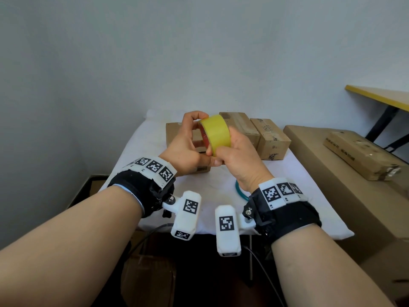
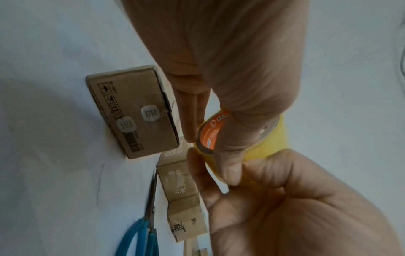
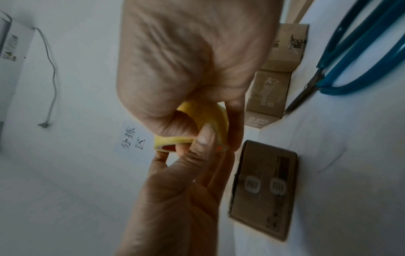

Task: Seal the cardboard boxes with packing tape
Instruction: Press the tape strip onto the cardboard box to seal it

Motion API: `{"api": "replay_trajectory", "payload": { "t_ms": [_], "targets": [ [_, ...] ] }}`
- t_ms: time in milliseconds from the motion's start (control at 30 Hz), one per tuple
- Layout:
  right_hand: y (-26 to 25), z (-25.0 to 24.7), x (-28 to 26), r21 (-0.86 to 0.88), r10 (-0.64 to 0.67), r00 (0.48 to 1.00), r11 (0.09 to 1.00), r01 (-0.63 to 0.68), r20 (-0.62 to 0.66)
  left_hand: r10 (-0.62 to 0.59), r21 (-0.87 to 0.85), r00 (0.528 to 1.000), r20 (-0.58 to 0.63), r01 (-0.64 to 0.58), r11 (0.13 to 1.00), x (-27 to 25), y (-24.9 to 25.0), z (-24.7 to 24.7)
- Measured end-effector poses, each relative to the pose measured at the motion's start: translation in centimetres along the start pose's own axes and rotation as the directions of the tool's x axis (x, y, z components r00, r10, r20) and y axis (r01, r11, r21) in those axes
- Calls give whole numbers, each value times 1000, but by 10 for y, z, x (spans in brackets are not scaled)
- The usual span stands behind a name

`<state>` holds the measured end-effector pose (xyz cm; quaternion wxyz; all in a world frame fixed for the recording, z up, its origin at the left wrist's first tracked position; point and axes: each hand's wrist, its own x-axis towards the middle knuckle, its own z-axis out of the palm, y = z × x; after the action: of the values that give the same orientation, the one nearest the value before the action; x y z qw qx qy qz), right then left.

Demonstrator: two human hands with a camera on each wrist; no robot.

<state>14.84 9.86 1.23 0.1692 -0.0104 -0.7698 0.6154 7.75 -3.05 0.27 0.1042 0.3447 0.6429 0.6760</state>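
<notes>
L hand [image 1: 186, 140] & R hand [image 1: 238, 160] both curled round yellow tape roll [image 1: 218, 135], held above bench [image 1: 141, 151] nr boxes [image 1: 271, 138]. Core orange, print unreadable. Box [image 2: 140, 114] w/ two "MI" stickers.

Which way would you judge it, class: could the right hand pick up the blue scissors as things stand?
Probably not at once. The scissors lie bare on the white cloth, nothing covering them, but the right hand is gripping the yellow tape roll with the left hand.

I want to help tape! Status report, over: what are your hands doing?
Left hand and right hand both grip the yellow tape roll, held above the boxes. No tape pulled yet. Scissors lie nearby.
</notes>
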Motion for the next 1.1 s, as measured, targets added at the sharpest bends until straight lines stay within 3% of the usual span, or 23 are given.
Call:
{"api": "replay_trajectory", "payload": {
  "t_ms": [1100],
  "targets": [
    [3,0,-2,-29,51,999,998,-51,0,-58,-11,998,28,58,998,1,-5,-5]
  ]
}}
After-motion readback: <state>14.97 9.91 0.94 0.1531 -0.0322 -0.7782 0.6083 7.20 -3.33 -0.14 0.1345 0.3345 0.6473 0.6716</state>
